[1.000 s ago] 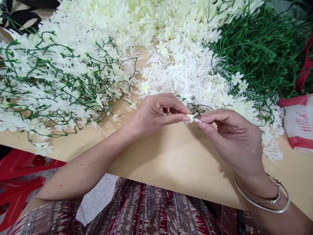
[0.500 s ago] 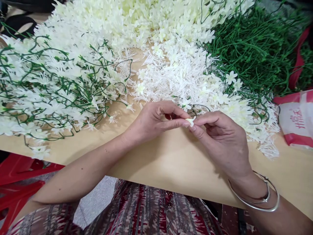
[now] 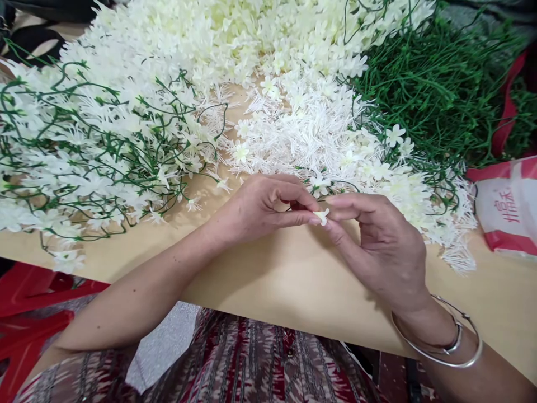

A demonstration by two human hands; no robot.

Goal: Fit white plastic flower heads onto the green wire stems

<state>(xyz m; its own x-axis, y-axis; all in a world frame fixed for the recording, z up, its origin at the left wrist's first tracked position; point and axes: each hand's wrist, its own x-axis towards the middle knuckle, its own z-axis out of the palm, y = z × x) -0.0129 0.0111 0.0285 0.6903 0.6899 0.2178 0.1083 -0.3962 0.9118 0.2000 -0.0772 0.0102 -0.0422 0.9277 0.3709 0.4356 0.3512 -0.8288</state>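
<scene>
A small white artificial flower [image 3: 322, 216] is pinched between the thumb and index finger of my left hand [image 3: 262, 206], above the table's near part. Right beside it is my right hand [image 3: 380, 246], its thumb and fingertips parted around the petals' right side; the thumb is close to the flower, and whether it touches I cannot tell. Two metal bangles circle my right wrist. Just beyond my hands lies a heap of thin white stamens [image 3: 302, 131], with loose white blossoms mixed in.
On the left are white flowers on green stems [image 3: 104, 151]. Pale yellow-white blossoms [image 3: 235, 33] pile at the back. Bare green stems [image 3: 432, 84] fill the back right, near a red and white packet [image 3: 509, 207]. A red plastic stool [image 3: 33, 296] stands below the table's left edge.
My right thumb and fingers have spread apart from their pinch at the flower. The flower, kept in my left fingers, has shifted slightly left and down.
</scene>
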